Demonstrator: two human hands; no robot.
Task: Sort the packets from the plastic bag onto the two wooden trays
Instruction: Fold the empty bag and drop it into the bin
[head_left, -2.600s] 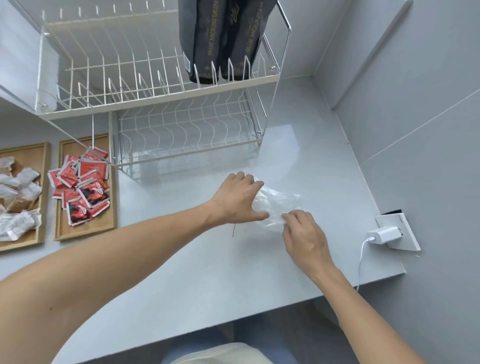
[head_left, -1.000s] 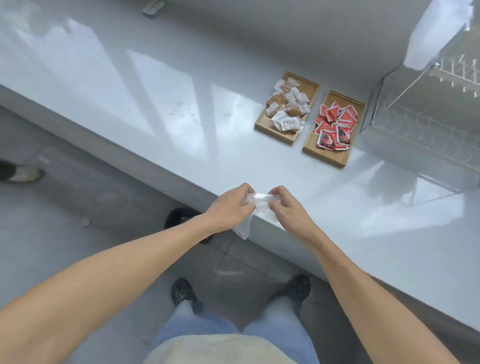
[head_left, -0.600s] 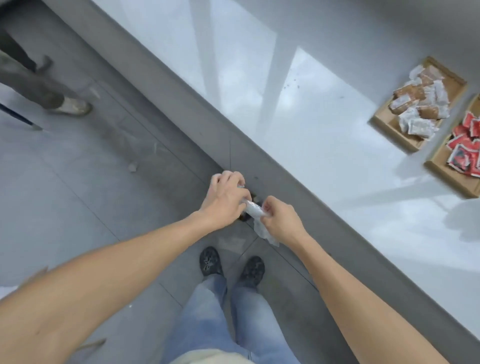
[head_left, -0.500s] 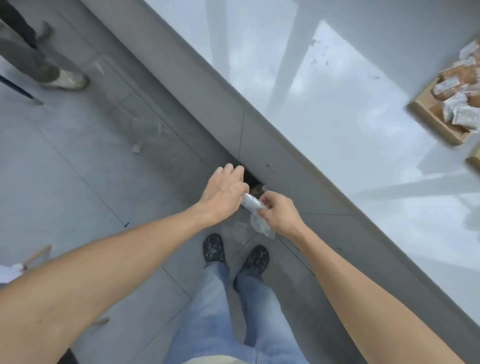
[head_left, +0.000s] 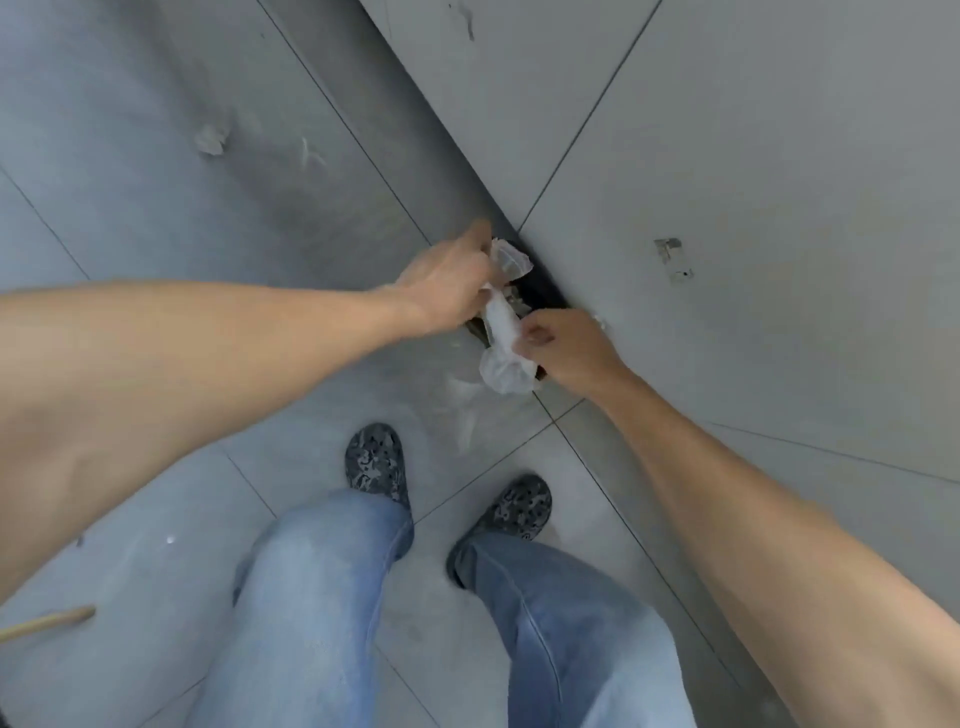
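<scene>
The clear plastic bag (head_left: 503, 332) is crumpled and twisted into a narrow strip between both hands, held over the floor. My left hand (head_left: 449, 283) grips its upper end. My right hand (head_left: 563, 349) pinches it lower down, and a loose bunch of plastic hangs below those fingers. I see no packets inside the bag. The two wooden trays and the packets are out of view.
I look straight down at a grey tiled floor (head_left: 156, 182). The grey counter front (head_left: 753, 182) rises on the right. A dark opening (head_left: 540, 288) lies at its base behind the bag. My legs in jeans and patterned shoes (head_left: 375, 460) stand below. A wooden stick end (head_left: 49, 622) lies at the left.
The view has swung from the counter and trays down to the floor. Both hands have kept hold of the bag and twisted it tighter, lowering it beside the counter's base.
</scene>
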